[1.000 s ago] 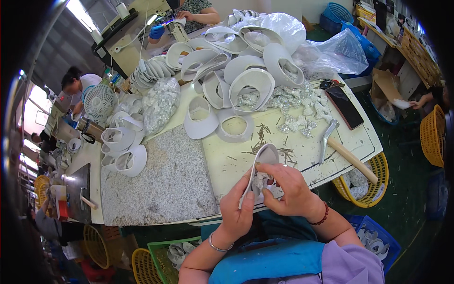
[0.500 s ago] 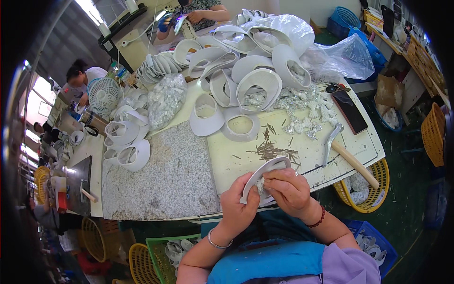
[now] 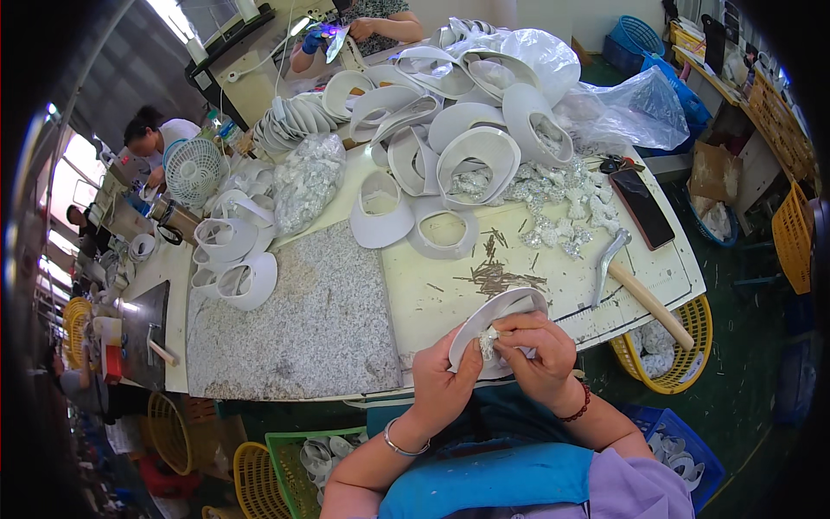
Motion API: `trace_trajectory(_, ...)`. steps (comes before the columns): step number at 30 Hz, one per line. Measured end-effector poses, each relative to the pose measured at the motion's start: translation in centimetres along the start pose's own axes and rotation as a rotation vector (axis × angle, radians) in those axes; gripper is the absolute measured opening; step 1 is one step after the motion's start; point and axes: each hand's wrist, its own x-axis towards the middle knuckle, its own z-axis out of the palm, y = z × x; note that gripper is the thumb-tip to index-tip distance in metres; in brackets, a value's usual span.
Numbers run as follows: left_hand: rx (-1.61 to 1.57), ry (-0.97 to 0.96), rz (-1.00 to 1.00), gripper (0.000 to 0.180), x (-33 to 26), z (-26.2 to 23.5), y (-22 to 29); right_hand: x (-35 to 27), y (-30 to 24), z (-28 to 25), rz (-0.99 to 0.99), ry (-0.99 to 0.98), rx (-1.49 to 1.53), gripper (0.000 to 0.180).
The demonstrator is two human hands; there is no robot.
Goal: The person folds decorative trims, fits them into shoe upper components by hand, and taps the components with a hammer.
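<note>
Over the near table edge, my left hand (image 3: pixel 443 381) is closed around the side of a white shoe upper (image 3: pixel 472 329), its thumb pressed inside. A small glittery silver-white bow-like ornament (image 3: pixel 487 344) sits at the upper's near edge, between both hands. My right hand (image 3: pixel 540 356) pinches at that ornament, fingertips and thumb together; its fingers partly hide the upper. Beyond them lies a scatter of thin brown sticks (image 3: pixel 493 278). More glittery ornaments (image 3: pixel 562 227) are heaped farther back. Two loose white uppers, one of them (image 3: pixel 442 228) nearest, lie in front of a large pile.
A hammer (image 3: pixel 650 301) juts over the right edge near a dark phone (image 3: pixel 641 208). A speckled stone slab (image 3: pixel 294 324) covers the left side. Below stand yellow (image 3: pixel 705 346), green (image 3: pixel 278 458) and blue (image 3: pixel 711 480) baskets. Co-workers sit opposite and at far left.
My right fingers have shifted and opened out slightly, so more of the glittery ornament shows. The upper has tilted a little to the right in my left hand.
</note>
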Motion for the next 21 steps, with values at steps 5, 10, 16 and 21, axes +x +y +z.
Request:
trace_trajectory(5,0.019,-0.049,-0.025,0.027,-0.2,-0.1,-0.3,0.1,-0.4,-0.2,0.004,-0.001,-0.031,0.022)
trace_trajectory(10,0.110,-0.081,0.070,0.030,-0.1,-0.3,0.3,0.3,-0.5,-0.6,0.039,-0.020,0.037,0.022)
trace_trajectory(16,0.174,-0.152,0.088,0.033,0.4,-0.7,0.8,0.7,-0.4,-1.0,0.038,-0.062,0.075,0.020)
trace_trajectory(21,0.136,-0.153,0.097,0.023,0.7,-0.7,0.5,0.8,-0.3,-1.1,0.067,-0.085,0.085,0.018)
